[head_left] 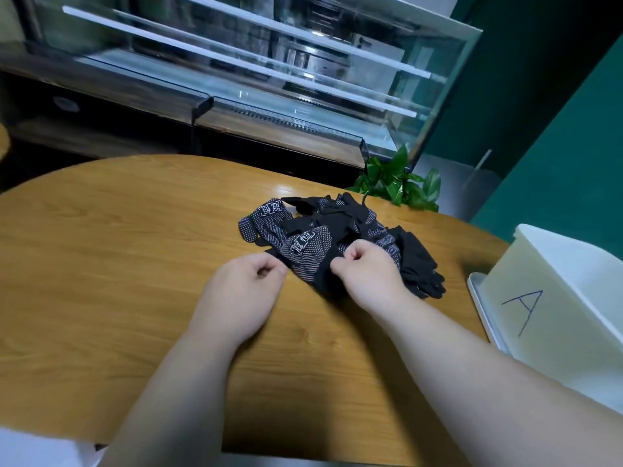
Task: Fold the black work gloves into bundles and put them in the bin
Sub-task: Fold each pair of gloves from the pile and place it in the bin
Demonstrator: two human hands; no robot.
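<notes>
A loose pile of black work gloves (340, 230) with white grip dots lies on the round wooden table (135, 247), right of centre. My right hand (367, 267) lies on the near side of the pile, its fingers curled and pinching the cuff of a dotted glove (308, 254). My left hand (249, 284) is just left of that glove at its edge, fingers curled; whether it holds any fabric is hidden. The bin (553, 305), white plastic with a blue letter A, stands at the table's right edge.
A white tray or lid (480, 298) lies under the bin's near left corner. A green leafy plant (397, 183) rises behind the table's far edge. A glass display case (269, 79) fills the background, with a green wall to the right.
</notes>
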